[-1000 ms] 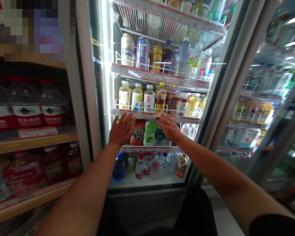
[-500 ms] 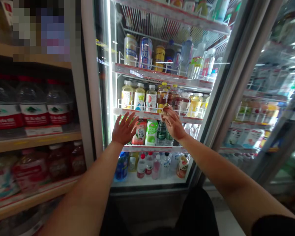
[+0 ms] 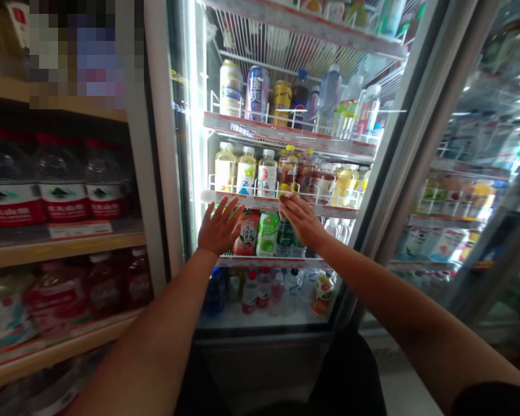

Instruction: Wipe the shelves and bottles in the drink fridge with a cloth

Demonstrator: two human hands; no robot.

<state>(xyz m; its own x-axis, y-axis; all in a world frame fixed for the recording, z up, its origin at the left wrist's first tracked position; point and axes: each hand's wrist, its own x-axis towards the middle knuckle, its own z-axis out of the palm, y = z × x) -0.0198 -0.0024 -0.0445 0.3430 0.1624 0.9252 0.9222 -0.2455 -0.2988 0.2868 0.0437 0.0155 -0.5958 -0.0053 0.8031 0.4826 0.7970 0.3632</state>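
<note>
I face an open drinks fridge. My left hand [image 3: 219, 228] is open with its fingers spread, and its fingertips reach the front rail of the juice bottle shelf [image 3: 260, 203]. It lies in front of a red-labelled bottle [image 3: 246, 234]. My right hand [image 3: 302, 221] has its fingers held together, pressing a small pale cloth [image 3: 285, 197] against the same rail, just below an amber bottle [image 3: 287, 169]. A green-labelled bottle [image 3: 266, 234] stands between the two hands on the shelf below.
The fridge door [image 3: 420, 133] stands open to the right, with another glass-fronted fridge beyond it. Cans [image 3: 257, 92] fill a higher shelf and small bottles [image 3: 264, 289] the bottom one. A wooden rack on the left carries large water bottles [image 3: 60, 185].
My right hand has moved up from the lower shelf's bottles to the juice shelf rail, carrying the cloth. My left hand has risen slightly and stays spread.
</note>
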